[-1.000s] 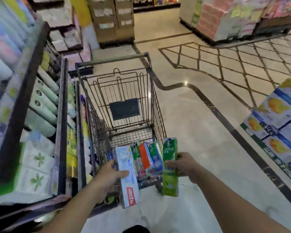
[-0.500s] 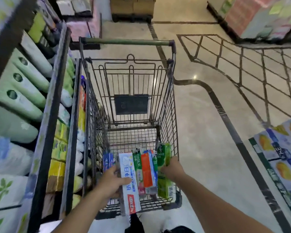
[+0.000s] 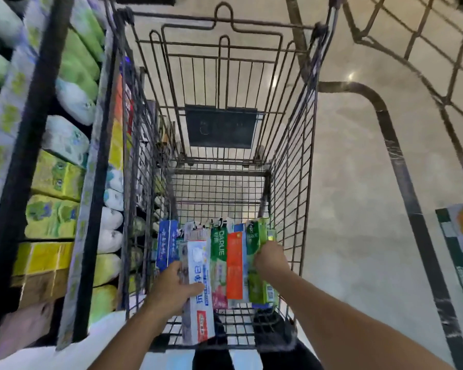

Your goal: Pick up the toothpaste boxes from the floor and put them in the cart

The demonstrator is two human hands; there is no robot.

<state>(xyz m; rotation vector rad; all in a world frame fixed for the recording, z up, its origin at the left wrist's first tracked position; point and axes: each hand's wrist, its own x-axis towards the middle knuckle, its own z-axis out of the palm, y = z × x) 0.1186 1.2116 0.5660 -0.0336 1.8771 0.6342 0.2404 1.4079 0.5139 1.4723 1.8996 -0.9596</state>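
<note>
1. Our left hand (image 3: pixel 175 288) grips a white toothpaste box (image 3: pixel 198 289), fingers and thumb curled round it, low inside the cart (image 3: pixel 292 182).
2. Our right hand (image 3: pixel 270 259) clasps a green toothpaste box (image 3: pixel 257 263) at the cart's right wall.
3. Between them, more boxes (image 3: pixel 229 265) stand side by side.
</note>
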